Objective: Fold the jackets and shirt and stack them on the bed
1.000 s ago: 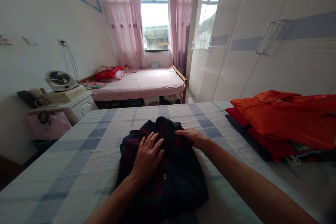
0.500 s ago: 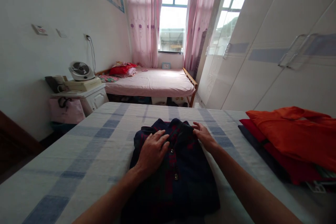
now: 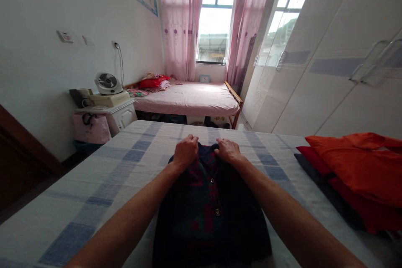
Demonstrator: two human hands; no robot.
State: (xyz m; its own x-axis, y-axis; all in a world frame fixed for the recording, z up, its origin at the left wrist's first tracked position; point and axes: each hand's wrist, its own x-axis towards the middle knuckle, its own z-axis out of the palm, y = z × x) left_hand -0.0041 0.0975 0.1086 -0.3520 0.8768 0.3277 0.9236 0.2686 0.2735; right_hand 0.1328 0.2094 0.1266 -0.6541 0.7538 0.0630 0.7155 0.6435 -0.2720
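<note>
A dark plaid shirt (image 3: pixel 201 217) in navy, green and red lies folded on the bed in front of me, its buttons facing up. My left hand (image 3: pixel 186 150) is closed on the left side of the collar at the shirt's far end. On the collar's right side, my right hand (image 3: pixel 228 150) grips the fabric between thumb and fingers. Between the two hands the collar opening shows. My forearms cover parts of the shirt's sides.
Folded clothes, with an orange garment (image 3: pixel 361 163) on top, are stacked at the right on the blue-striped sheet (image 3: pixel 125 184). Beyond stand a second bed (image 3: pixel 201 98), a nightstand (image 3: pixel 125 115) with a fan (image 3: pixel 108 83), and a white wardrobe (image 3: pixel 301 92).
My left hand has gone from lying flat on the shirt front up to the collar. My right hand has shifted inward from the shoulder to the collar. The view has turned slightly left.
</note>
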